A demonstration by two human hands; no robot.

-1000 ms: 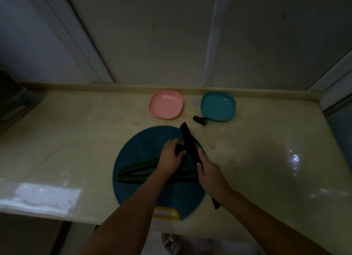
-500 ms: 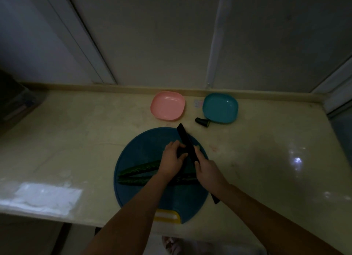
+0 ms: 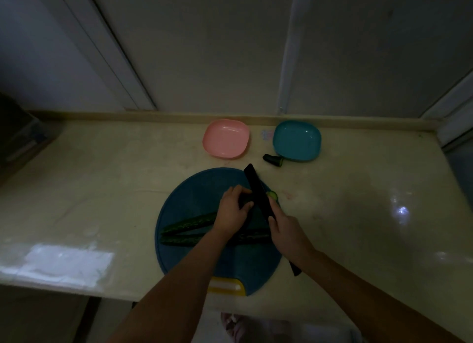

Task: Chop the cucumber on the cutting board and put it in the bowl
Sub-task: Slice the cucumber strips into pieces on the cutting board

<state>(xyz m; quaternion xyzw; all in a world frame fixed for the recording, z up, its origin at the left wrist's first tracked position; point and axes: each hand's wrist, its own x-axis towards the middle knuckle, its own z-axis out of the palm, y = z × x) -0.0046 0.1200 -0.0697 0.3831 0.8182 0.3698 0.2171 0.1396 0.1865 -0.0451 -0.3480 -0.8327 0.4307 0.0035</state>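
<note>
While your left hand [image 3: 231, 209] curls over the cucumber [image 3: 189, 222] on the board [image 3: 184, 199], your right hand [image 3: 286, 230] grips the knife [image 3: 257, 192], blade just right of those fingers; a slice [image 3: 273, 195] lies beside it.

text: none legible | labels: none | note: faint coloured mark [image 3: 267, 134] on counter [image 3: 115, 183] too blurred to read

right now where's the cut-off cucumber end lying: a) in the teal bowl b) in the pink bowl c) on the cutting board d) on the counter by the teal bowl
D: the cucumber end lies on the bare counter at the near-left edge of the teal bowl, not inside it.
</note>
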